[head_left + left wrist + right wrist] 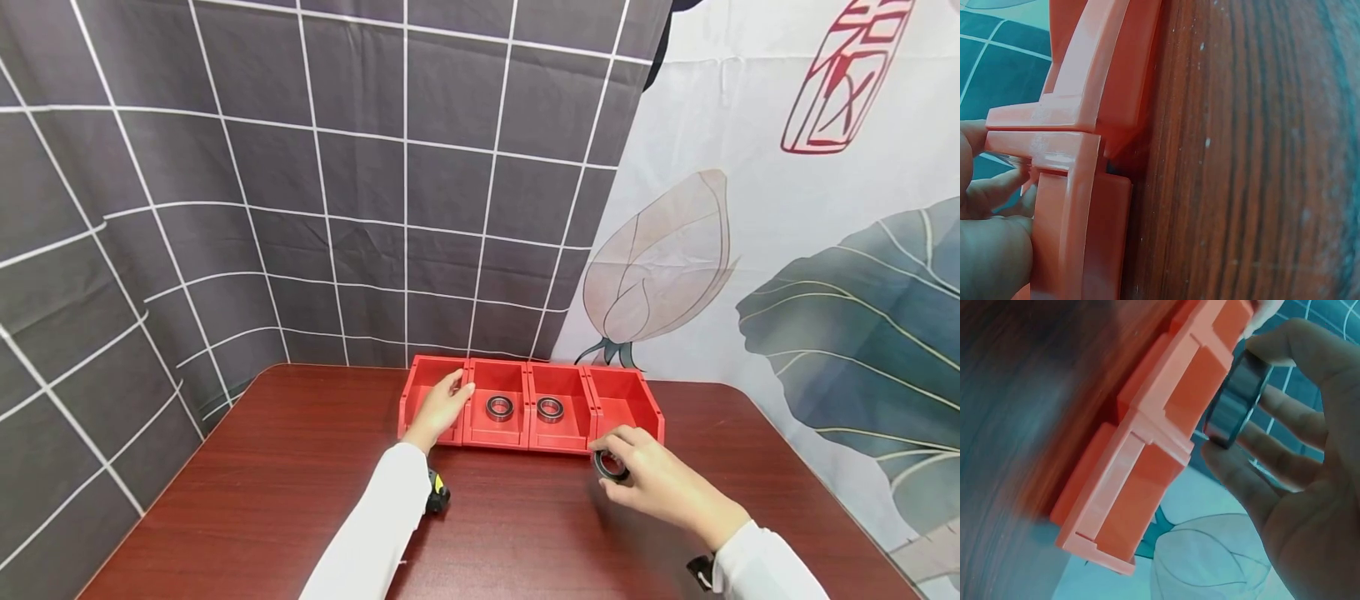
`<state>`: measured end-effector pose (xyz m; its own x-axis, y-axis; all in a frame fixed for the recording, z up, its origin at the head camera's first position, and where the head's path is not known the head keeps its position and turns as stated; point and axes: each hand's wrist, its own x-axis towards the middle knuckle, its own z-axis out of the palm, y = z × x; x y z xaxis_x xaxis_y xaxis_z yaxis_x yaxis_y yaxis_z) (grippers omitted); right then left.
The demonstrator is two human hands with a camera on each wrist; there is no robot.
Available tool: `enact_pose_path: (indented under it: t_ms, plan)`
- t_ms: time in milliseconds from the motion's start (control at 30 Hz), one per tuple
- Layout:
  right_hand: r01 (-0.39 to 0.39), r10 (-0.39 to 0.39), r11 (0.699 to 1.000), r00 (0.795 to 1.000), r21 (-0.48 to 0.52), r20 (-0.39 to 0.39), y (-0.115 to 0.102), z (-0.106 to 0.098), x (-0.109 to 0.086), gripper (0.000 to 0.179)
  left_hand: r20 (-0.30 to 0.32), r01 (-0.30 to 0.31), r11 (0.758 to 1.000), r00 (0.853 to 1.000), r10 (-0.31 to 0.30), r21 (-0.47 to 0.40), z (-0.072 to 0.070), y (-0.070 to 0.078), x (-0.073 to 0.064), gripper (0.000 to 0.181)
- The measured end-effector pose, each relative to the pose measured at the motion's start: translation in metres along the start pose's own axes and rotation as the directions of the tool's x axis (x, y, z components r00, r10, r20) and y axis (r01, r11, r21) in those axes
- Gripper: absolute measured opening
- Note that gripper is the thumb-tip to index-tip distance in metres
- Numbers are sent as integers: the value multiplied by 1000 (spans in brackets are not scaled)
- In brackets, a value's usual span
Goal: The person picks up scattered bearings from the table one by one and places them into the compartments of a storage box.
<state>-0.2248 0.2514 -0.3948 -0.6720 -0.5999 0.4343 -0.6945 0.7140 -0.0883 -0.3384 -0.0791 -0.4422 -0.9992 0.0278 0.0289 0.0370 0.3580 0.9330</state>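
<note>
My right hand [656,482] pinches a black-rimmed ball bearing [611,467] between thumb and fingers, just in front of the right end of a row of red bins [495,443]. In the right wrist view the bearing [1238,399] stands on edge at the fingertips. At the leftmost bin [422,392], my left hand [441,408] reaches over the front, its thumb by the divider. The left wrist view shows fingers [997,187] behind the red wall, beside a small shiny edge; whether they hold it is hidden. Two more bearings [499,407] [550,408] lie singly in the middle bins.
The bins stand side by side near the back edge of a reddish-brown wooden table [517,533]. Behind hangs a dark gridded curtain [360,183], joined at the right by a white cloth with a lotus print [660,267].
</note>
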Motion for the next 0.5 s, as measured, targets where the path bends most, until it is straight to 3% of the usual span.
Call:
enact_pose_path:
  t_ms: [267, 500]
  plan:
    - [-146, 141, 987, 988, -72, -70, 11, 2, 9, 38, 2, -3, 1000, 1000, 3, 8, 0, -1, 0, 61]
    - [-195, 187, 980, 974, -46, -129, 23, 5, 17, 42, 1, -11, 1000, 1000, 11, 20, -2, 0, -1, 62]
